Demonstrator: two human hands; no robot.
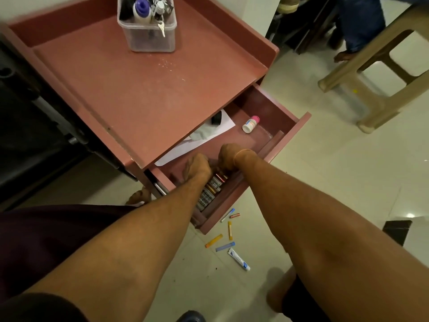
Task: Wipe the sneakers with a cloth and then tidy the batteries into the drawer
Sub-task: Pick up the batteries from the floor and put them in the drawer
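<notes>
There is one pink bedside table [139,89] with one open drawer [267,105]. In the drawer I count at least five batteries [209,191] in one row; the hands may hide more. There is also one small bottle with a pink cap [250,124] and at least two sheets of paper [209,135]. Two hands are at the drawer: the left hand [197,167] and the right hand [229,156]. One clear plastic box [148,38] stands on the table. On the floor lie five thin coloured sticks [230,230] and one white tube [238,262]. One plastic stool [336,80] stands nearby.
</notes>
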